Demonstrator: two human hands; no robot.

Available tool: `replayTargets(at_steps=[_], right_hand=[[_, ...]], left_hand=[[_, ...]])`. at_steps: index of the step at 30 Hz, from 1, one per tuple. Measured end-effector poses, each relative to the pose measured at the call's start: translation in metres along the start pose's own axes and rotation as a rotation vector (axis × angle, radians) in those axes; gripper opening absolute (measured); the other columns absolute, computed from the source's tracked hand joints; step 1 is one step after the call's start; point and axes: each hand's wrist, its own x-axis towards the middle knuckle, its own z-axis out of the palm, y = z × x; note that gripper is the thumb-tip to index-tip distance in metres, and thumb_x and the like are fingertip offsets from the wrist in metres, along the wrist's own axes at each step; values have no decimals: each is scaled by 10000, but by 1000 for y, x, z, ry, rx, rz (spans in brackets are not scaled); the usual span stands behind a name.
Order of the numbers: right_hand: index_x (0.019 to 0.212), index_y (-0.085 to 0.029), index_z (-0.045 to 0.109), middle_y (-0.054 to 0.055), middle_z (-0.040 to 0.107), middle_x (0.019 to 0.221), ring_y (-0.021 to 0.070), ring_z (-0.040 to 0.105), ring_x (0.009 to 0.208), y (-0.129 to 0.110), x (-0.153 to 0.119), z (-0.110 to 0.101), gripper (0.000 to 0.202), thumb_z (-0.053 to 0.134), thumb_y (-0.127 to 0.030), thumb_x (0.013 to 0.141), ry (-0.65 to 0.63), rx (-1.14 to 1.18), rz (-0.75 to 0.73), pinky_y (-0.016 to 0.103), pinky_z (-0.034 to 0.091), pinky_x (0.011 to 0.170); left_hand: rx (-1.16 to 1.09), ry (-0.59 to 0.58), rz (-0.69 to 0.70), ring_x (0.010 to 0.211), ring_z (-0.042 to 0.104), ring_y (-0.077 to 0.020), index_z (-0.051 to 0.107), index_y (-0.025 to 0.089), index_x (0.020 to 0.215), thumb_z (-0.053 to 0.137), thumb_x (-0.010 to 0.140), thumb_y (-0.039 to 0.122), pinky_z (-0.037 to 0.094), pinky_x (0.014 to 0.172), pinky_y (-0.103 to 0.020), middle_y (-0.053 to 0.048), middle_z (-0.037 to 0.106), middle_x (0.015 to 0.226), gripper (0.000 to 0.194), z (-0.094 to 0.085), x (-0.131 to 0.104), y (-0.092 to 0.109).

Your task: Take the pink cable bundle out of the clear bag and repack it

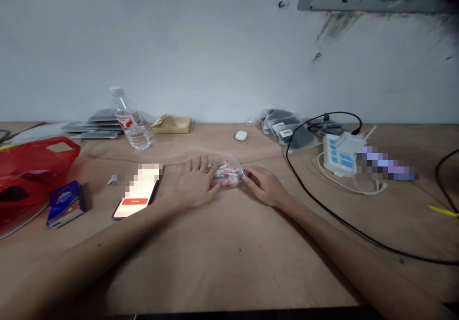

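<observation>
A clear plastic bag lies on the table in front of me, with several small white and reddish pieces showing through it; they are too small to name. My left hand rests flat over the bag's left part, fingers spread and open, covering some of the contents. At the bag's right edge, the thumb and fingertips of my right hand are closed in a pinch on the plastic.
Left of my hands lie a lit phone, a blue box and a red bag. A water bottle, an open yellow carton and a white case stand farther back. At right, a black cable curves past a power strip.
</observation>
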Motion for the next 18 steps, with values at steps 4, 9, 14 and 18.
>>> replayTargets(at_steps=[4, 9, 14, 18], right_hand=[[1401, -185, 499, 179, 612, 1359, 328, 592, 1237, 4, 1, 1, 453, 443, -426, 1021, -4, 6, 35, 538, 488, 1024], [1471, -202, 453, 173, 542, 1465, 322, 511, 1352, 11, 0, 0, 507, 393, -454, 1035, -53, 12, -1, 571, 433, 1098], [1452, -216, 499, 151, 569, 1445, 312, 542, 1320, 14, -1, -3, 476, 397, -423, 1036, -43, -20, 13, 558, 441, 1100], [1368, -210, 584, 150, 610, 1372, 305, 574, 1270, 18, -1, -7, 418, 451, -390, 1016, -4, -57, 33, 533, 468, 1076]], left_hand=[[-21, 16, 93, 1451, 309, -438, 317, 237, 1563, 276, 1011, 638, 254, 1120, -639, -200, 341, 1585, 684, -2, 3, -9], [-8, 14, 178, 1439, 337, -415, 324, 263, 1561, 286, 1013, 632, 250, 1140, -602, -181, 356, 1575, 662, -4, 4, -15], [-35, 43, 155, 1467, 266, -447, 365, 270, 1540, 311, 998, 643, 239, 1142, -600, -171, 328, 1592, 660, -3, 4, -16], [-16, 19, 157, 1426, 334, -444, 336, 244, 1553, 350, 960, 690, 279, 1122, -588, -191, 386, 1542, 742, -3, 5, -17]])
